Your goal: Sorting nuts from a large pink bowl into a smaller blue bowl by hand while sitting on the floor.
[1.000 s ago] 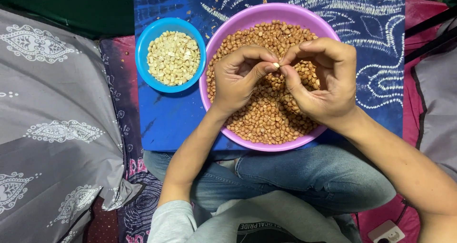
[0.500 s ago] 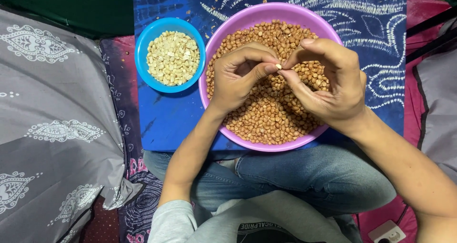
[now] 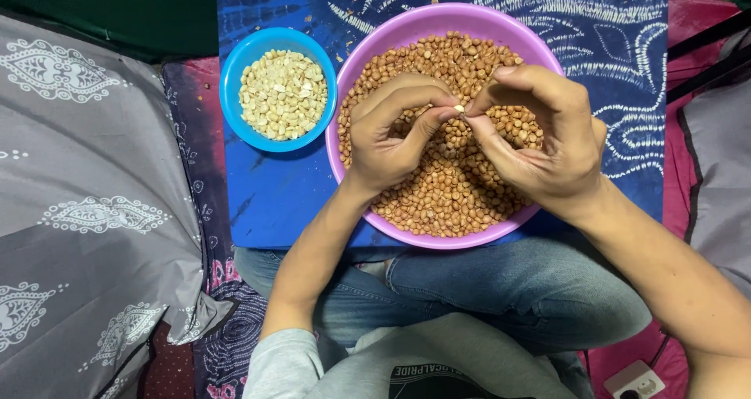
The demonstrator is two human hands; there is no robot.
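A large pink bowl (image 3: 395,43) full of brown-skinned peanuts (image 3: 450,195) rests on a blue patterned cloth. Over it my left hand (image 3: 391,137) and my right hand (image 3: 536,137) meet fingertip to fingertip, both pinching one small pale peanut (image 3: 459,109) between thumbs and forefingers. To the left stands a smaller blue bowl (image 3: 235,74) holding pale, skinless peanuts (image 3: 282,94).
The blue patterned cloth (image 3: 274,188) covers the surface in front of my crossed legs in jeans (image 3: 508,289). A grey patterned pillow (image 3: 86,203) lies on the left, grey fabric on the right. A white power plug (image 3: 637,379) sits at the bottom right.
Both hands stay over the pink bowl with the peanut pinched between them; the fingers have shifted only slightly.
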